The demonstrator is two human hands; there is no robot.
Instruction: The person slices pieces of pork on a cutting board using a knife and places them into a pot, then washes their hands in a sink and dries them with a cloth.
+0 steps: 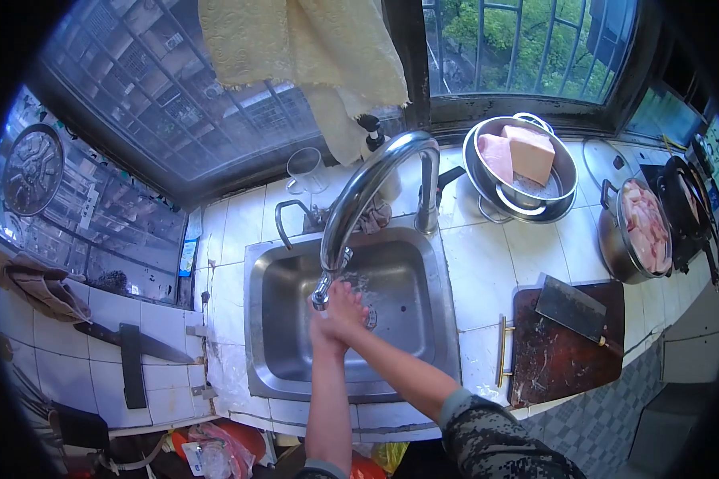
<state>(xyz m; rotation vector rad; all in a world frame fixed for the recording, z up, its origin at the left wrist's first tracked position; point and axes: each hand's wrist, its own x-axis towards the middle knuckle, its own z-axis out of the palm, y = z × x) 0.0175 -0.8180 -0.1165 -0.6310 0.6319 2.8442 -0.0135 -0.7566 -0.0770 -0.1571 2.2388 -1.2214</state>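
My left hand point(322, 326) and my right hand point(345, 307) are pressed together over the sink, under the spout of the chrome faucet point(379, 164). They overlap at the palms and wrists. Some fingers show at the top, but which hand they belong to is unclear; the rest are hidden. No object can be made out between the hands. Below them is the stainless steel sink point(295, 373), with its drain partly behind the hands. A small curved tap point(284, 219) stands at the sink's back left corner.
A glass mug point(307, 170) and a pump bottle point(371, 136) stand behind the sink. To the right are a pot point(565, 164) with pale blocks, a cleaver point(571, 307) on a cutting board point(555, 367), and a pot of raw meat point(645, 227). A knife point(164, 346) lies left.
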